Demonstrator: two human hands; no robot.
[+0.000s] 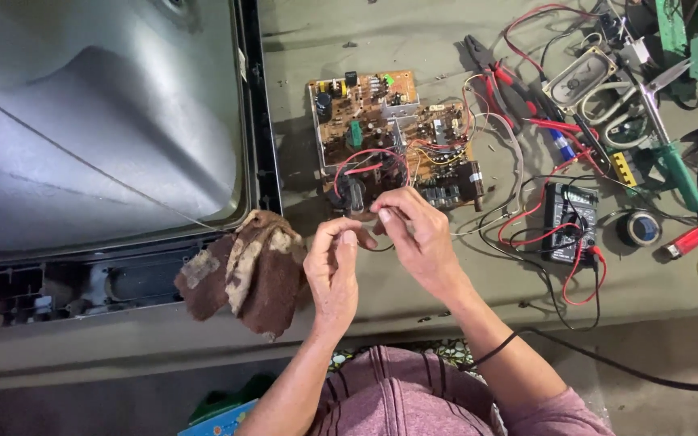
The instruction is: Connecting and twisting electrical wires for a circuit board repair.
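Note:
A brown circuit board (pixel 389 133) crowded with parts and red, white and yellow wires lies on the grey bench. Just in front of it, my left hand (pixel 333 270) and my right hand (pixel 414 234) are held close together, each pinching a thin dark wire (pixel 377 249) that loops between the fingertips. The right hand's fingertips sit at the board's near edge, beside a black component with a red wire loop (pixel 361 165). What the wire's far end joins is hidden by my fingers.
A large grey picture tube in its black frame (pixel 98 121) fills the left. A brown rag (pixel 244 270) lies by my left hand. To the right are a multimeter with red leads (pixel 569 222), pliers (pixel 498 77), a soldering tool (pixel 672 161), tape (pixel 640 228), a red lighter (pixel 684 242).

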